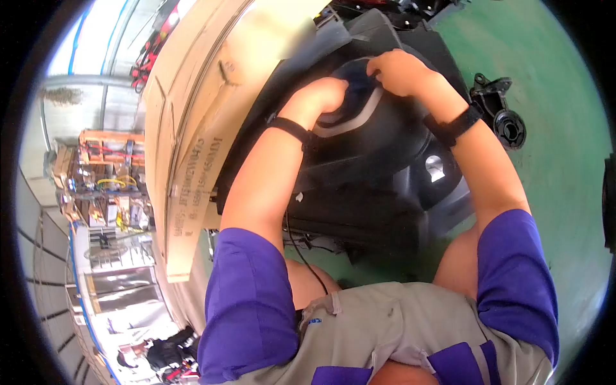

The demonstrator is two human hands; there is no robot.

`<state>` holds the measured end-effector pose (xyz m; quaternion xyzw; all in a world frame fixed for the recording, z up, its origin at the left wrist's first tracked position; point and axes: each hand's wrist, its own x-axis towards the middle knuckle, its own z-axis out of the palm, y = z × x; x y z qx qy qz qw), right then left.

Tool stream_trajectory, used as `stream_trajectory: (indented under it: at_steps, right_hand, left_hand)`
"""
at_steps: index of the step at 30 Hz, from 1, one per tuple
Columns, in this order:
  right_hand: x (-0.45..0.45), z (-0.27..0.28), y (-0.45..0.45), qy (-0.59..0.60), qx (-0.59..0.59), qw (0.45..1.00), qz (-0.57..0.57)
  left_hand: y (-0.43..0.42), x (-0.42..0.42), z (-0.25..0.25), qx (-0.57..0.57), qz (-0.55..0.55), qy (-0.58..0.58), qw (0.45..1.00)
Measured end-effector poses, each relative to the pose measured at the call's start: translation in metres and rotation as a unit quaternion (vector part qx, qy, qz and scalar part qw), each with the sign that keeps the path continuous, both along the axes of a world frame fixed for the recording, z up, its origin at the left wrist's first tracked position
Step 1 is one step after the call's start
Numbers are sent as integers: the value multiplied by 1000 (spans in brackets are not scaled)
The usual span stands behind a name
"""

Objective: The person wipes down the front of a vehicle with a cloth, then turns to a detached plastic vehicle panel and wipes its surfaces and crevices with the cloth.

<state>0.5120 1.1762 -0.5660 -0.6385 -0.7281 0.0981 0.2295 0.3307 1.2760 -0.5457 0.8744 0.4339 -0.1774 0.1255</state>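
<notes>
Both arms reach forward over a large black plastic body panel [385,154] with a glossy, rounded surface. Inside it is a dark recess bordered by a pale grey curved strip [356,119]. My left hand [327,95] is closed at the left side of this recess, its fingertips turned inward and hidden. At the recess's far right rim, my right hand [401,72] has its fingers curled and pinched downward. Whatever either hand grips is too small or too covered to make out. A black cable [296,240] runs down from the panel toward my lap.
A tall cardboard carton [212,122] with printed lettering stands close on my left. To the right, a black metal part with a round ring [509,128] lies on the green floor [552,192]. Loaded shelves [112,186] stand farther left.
</notes>
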Motion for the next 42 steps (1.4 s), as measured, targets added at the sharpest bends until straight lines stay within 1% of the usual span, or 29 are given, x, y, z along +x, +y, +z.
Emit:
stream_trajectory:
  at_steps: [4, 5, 7, 9, 10, 13, 14, 15, 17, 18, 19, 21, 22, 23, 24, 26, 27, 29, 30, 31, 33, 34, 36, 37, 39, 41, 42]
  right_hand:
    - [-42, 15, -16, 29, -5, 997, 64]
    - [-55, 18, -23, 24, -24, 996, 85]
    - [-85, 34, -40, -33, -45, 990, 127]
    - [-109, 40, -58, -79, -24, 989, 126]
    - [-116, 35, -62, -84, 3, 989, 123]
    - [-135, 36, -74, -115, 41, 985, 120]
    - [-141, 36, -75, -120, 41, 985, 113]
    - [-146, 36, -75, -126, 40, 985, 108]
    - [-154, 38, -73, -139, 39, 984, 100]
    - [-158, 44, -72, -129, 10, 987, 91]
    - [-155, 44, -68, -92, 6, 991, 100]
    - [-150, 45, -60, 0, -16, 992, 125]
    - [-153, 50, -59, 38, -57, 993, 101]
    - [-160, 60, -63, 55, -125, 989, 50]
    - [-166, 55, -65, 40, -80, 995, 45]
    - [-178, 36, -67, 19, 2, 998, 54]
    - [-190, 36, -65, -8, -4, 999, 45]
    - [-224, 33, -62, -62, -11, 998, 30]
    - [-237, 24, -56, -92, 56, 993, 55]
    - [-253, 18, -48, -129, 65, 988, 52]
    - [-288, 13, -31, -162, 71, 983, 47]
    - [-306, 10, -22, -158, 60, 984, 51]
    - [-344, 5, 0, -158, 36, 985, 57]
    - [-362, 1, 13, -161, 25, 985, 58]
    - [-386, -10, 37, -155, 40, 984, 83]
    - [-402, -15, 55, -170, 50, 980, 94]
    - [-406, -16, 58, -177, 55, 978, 100]
  left_hand:
    - [-33, -38, 13, 80, -113, 67, 988]
    - [-44, -50, 16, 79, -103, 45, 990]
    - [-60, -75, 22, 81, -83, -5, 993]
    - [-85, -106, 27, 129, -95, -72, 985]
    - [-95, -119, 24, 152, -99, -99, 978]
    - [-129, -145, 13, 211, -68, -152, 963]
    - [-137, -150, 9, 228, -58, -182, 955]
    - [-142, -154, 1, 219, -28, -206, 954]
    - [-150, -155, -8, 224, 7, -294, 929]
    - [-150, -158, -9, 230, 3, -322, 918]
    - [-150, -159, -9, 234, -2, -349, 907]
    - [-145, -165, -16, 236, -19, -357, 904]
    - [-142, -169, -20, 240, -28, -364, 899]
    - [-139, -172, -24, 244, -36, -370, 896]
    - [-137, -177, -26, 243, -46, -369, 896]
    - [-130, -191, -24, 238, -20, -348, 906]
    - [-126, -198, -20, 235, -7, -338, 911]
    - [-117, -221, -9, 194, 42, -305, 931]
    - [-111, -234, -4, 201, 58, -287, 935]
    - [-106, -248, -1, 206, 75, -267, 938]
    - [-93, -274, -1, 210, 119, -241, 940]
    - [-87, -289, 5, 167, 151, -236, 945]
    - [-68, -321, -7, 169, 202, -235, 936]
    - [-54, -337, -16, 153, 227, -231, 934]
    - [-37, -368, -32, 146, 261, -246, 922]
    - [-30, -389, -42, 165, 302, -245, 906]
    - [-23, -396, -53, 190, 296, -257, 900]
